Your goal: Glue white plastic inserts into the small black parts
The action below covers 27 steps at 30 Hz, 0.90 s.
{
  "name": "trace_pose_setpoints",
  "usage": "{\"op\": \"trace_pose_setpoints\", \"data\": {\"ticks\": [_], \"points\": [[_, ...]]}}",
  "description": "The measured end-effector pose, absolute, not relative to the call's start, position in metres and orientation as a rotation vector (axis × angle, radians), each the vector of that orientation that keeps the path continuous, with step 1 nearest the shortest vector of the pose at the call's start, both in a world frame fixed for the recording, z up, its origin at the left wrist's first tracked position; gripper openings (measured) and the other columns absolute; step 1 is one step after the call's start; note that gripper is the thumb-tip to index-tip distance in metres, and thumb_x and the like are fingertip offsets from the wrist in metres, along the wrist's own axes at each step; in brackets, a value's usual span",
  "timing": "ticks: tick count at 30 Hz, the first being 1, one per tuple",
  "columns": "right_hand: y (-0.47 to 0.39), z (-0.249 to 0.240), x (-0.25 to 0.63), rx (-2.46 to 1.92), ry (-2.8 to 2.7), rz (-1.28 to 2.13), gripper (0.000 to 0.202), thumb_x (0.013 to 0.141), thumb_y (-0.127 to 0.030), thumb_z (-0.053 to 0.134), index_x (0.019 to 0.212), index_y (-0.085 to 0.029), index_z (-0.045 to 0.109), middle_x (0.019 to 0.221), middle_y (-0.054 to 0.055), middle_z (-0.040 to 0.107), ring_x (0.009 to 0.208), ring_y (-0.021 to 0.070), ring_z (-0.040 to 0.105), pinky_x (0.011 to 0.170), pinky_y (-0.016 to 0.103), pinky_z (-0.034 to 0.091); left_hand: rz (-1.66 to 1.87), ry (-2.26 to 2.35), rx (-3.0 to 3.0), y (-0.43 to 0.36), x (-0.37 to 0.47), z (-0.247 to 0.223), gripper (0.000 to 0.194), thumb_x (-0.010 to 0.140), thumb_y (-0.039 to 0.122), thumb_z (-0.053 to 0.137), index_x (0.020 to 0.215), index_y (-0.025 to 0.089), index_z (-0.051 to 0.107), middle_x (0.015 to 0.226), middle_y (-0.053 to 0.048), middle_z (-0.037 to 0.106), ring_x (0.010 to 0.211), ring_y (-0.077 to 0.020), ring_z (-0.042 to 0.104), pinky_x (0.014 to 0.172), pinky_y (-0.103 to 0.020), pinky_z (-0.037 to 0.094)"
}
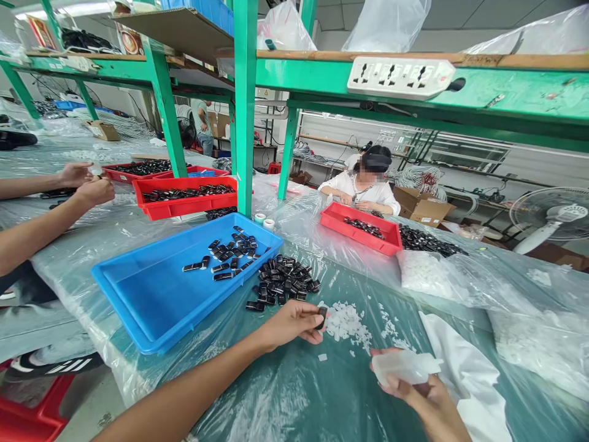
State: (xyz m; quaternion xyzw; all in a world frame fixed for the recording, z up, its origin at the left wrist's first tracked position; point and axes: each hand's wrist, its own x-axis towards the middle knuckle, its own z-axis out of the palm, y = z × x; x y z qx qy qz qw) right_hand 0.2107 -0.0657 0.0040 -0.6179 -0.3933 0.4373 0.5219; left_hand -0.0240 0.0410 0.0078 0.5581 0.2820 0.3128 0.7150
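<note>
Left hand (294, 322) has thumb and fingers pinched together on a black part (321, 317), which juts from the fingertips on the side facing the right hand (416, 390). Its long axis runs roughly away from the body, steeper than the line of the left forearm. Right-hand fingers and thumb are clamped round a translucent piece (401, 367), its long axis lying more sideways, the narrower end pointing away from the left hand; whether it is hollow, I cannot tell. Seen from the right hand, the black part lies to the left and a little beyond, with a clear gap separating the two held things. White bits (343, 322) are heaped between the hands, beginning just beside the left fingertips, so the left hand is nearer to them. Just beyond the left hand sits a black pile (285, 276), touching or nearly touching the blue tray (156, 288) farther out and to its left. Beside the right hand, on its right, lies a white sheet (469, 374), then a bag (543, 350). Well beyond both hands, a red tray (375, 244) stands before a co-worker (363, 190).
</note>
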Motion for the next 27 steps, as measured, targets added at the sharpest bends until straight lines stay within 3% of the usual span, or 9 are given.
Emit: {"op": "trace_pose_setpoints", "data": {"ticks": [2, 5, 7, 11, 16, 22, 27], "points": [[-0.068, 0.005, 0.203, -1.379, -0.879, 1.073, 0.047, 0.059, -0.048, 0.072, 0.095, -0.019, 0.063, 0.093, 0.009, 0.068, 0.088, 0.0263, 0.059, 0.064, 0.031, 0.047, 0.672, 0.593, 1.279, 0.037, -0.021, 0.007, 0.044, 0.069, 0.047, 0.070, 0.093, 0.010, 0.068, 0.082, -0.008, 0.065, 0.075, -0.0197, 0.065, 0.073, -0.034, 0.053], [-0.068, 0.005, 0.195, -1.150, -0.790, 1.139, 0.039, 0.068, -0.049, 0.066, 0.095, -0.022, 0.062, 0.081, 0.004, 0.062, 0.066, 0.0173, 0.052, 0.051, 0.026, 0.040, 0.654, 0.579, 1.322, 0.033, -0.018, 0.005, 0.049, 0.064, 0.044, 0.075, 0.100, 0.011, 0.067, 0.085, -0.008, 0.065, 0.072, -0.0188, 0.064, 0.070, -0.031, 0.051], [-0.068, 0.003, 0.192, -0.980, -0.747, 1.215, 0.029, 0.077, -0.051, 0.056, 0.086, -0.024, 0.059, 0.072, 0.000, 0.053, 0.054, 0.0117, 0.040, 0.046, 0.025, 0.034, 0.655, 0.592, 1.417, 0.031, -0.016, 0.004, 0.047, 0.064, 0.042, 0.075, 0.099, 0.012, 0.069, 0.085, -0.008, 0.066, 0.069, -0.0171, 0.062, 0.064, -0.026, 0.049], [-0.066, -0.004, 0.189, -0.823, -0.658, 1.333, 0.032, 0.085, -0.047, 0.044, 0.068, -0.021, 0.051, 0.061, -0.003, 0.040, 0.047, 0.0085, 0.027, 0.046, 0.024, 0.030, 0.631, 0.602, 1.552, 0.027, -0.015, 0.006, 0.042, 0.066, 0.039, 0.074, 0.099, 0.014, 0.070, 0.083, -0.008, 0.068, 0.062, -0.0133, 0.057, 0.055, -0.020, 0.042], [-0.063, -0.011, 0.183, -0.952, -0.589, 1.372, 0.027, 0.083, -0.047, 0.050, 0.085, -0.021, 0.056, 0.049, -0.008, 0.030, 0.044, 0.0069, 0.014, 0.043, 0.021, 0.022, 0.623, 0.605, 1.590, 0.024, -0.014, 0.007, 0.040, 0.067, 0.037, 0.073, 0.099, 0.013, 0.070, 0.086, -0.009, 0.068, 0.064, -0.0138, 0.056, 0.056, -0.021, 0.040], [-0.063, -0.016, 0.182, -1.238, -0.683, 1.268, 0.038, 0.075, -0.053, 0.058, 0.088, -0.017, 0.058, 0.046, -0.010, 0.023, 0.041, 0.0066, 0.018, 0.042, 0.021, 0.020, 0.639, 0.663, 1.686, 0.025, -0.014, 0.001, 0.038, 0.068, 0.038, 0.071, 0.099, 0.016, 0.071, 0.089, -0.007, 0.066, 0.067, -0.0137, 0.054, 0.057, -0.020, 0.040], [-0.065, -0.014, 0.181, -1.342, -0.703, 1.153, 0.038, 0.068, -0.050, 0.067, 0.086, -0.017, 0.061, 0.046, -0.008, 0.033, 0.041, 0.0067, 0.027, 0.041, 0.020, 0.021, 0.651, 0.675, 1.747, 0.025, -0.015, 0.000, 0.036, 0.071, 0.038, 0.070, 0.099, 0.017, 0.071, 0.086, -0.006, 0.064, 0.065, -0.0131, 0.053, 0.055, -0.020, 0.038]]}}
